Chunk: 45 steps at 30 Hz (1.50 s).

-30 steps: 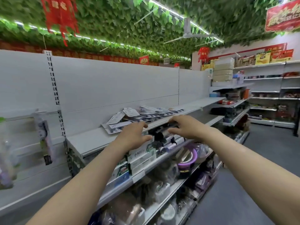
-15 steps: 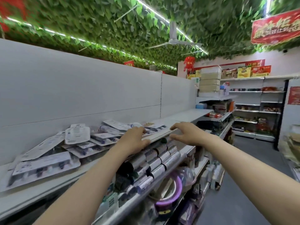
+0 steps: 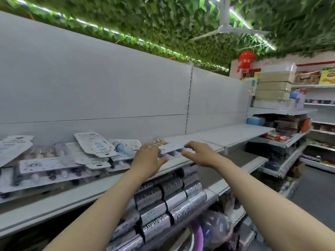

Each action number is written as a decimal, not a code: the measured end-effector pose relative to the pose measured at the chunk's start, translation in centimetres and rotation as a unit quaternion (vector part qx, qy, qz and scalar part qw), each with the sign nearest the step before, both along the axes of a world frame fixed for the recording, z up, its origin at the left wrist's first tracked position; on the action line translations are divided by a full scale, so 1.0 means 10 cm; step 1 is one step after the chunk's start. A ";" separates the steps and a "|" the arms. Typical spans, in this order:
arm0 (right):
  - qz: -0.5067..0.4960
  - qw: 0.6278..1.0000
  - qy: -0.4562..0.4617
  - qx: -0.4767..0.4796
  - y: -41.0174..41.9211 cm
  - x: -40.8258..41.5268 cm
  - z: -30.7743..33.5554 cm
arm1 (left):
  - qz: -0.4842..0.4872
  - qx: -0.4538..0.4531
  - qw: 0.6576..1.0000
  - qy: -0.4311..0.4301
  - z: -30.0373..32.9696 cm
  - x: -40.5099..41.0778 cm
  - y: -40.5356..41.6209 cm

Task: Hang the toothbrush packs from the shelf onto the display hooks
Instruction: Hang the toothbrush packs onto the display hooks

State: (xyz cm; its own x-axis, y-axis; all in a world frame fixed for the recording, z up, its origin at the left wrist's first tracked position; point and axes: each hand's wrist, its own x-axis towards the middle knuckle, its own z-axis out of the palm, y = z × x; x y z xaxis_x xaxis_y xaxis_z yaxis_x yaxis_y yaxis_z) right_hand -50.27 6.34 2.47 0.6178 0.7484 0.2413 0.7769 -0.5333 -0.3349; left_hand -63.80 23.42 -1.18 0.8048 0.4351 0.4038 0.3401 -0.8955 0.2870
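White shelf point(image 3: 235, 132); white-carded toothbrush packs point(image 3: 96, 144); seemingly silver rolls point(image 3: 174, 198).

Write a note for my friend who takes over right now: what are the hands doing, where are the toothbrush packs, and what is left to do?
Left hand: open, fingers spread over the right end of the pile, holding nothing.
Right hand: open, reaching for the same end, holding nothing.
Toothbrush packs: lying flat in a loose pile on the white shelf.
Done: no pack picked up; none can be seen hanging in this view.
Left: grip a pack, carry it to the display hooks, which are out of sight here, hang it, and repeat for the rest.
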 end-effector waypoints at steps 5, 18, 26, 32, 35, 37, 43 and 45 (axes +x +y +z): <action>0.059 0.996 0.062 -0.011 0.41 0.90 -0.15 | 0.142 -0.026 0.990 -0.004 -0.14 0.62 -0.15; 0.111 0.918 0.327 0.195 0.97 1.82 -0.26 | 0.284 -0.104 0.953 -0.025 -0.09 1.09 -0.44; 0.066 0.815 0.545 0.187 1.07 2.07 -0.19 | 0.249 -0.136 0.955 -0.086 -0.05 1.15 -0.47; 0.141 0.743 0.554 0.349 0.95 2.05 -0.22 | 0.345 0.005 0.921 -0.183 0.04 0.65 -0.13; 0.155 0.761 0.532 0.336 0.99 1.92 -0.20 | 0.483 0.079 0.865 -0.109 0.13 0.32 0.04; 0.155 0.762 0.526 0.346 1.02 1.81 -0.18 | 0.513 0.044 0.857 -0.035 0.17 0.21 0.13; 0.175 0.754 0.521 0.360 0.98 1.49 -0.09 | 0.481 -0.024 0.876 0.038 0.28 0.23 0.22; 0.178 0.756 0.514 0.363 0.95 1.39 -0.09 | 0.466 -0.025 0.884 0.038 0.32 0.23 0.26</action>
State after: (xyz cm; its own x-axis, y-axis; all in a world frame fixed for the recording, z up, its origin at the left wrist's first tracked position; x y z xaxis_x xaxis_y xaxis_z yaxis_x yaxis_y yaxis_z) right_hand -36.37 15.86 1.61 0.5480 0.8128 0.1977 -0.0430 0.2635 -0.9637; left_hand -61.49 25.98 2.07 0.1111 0.9393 0.3247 0.9433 -0.2025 0.2630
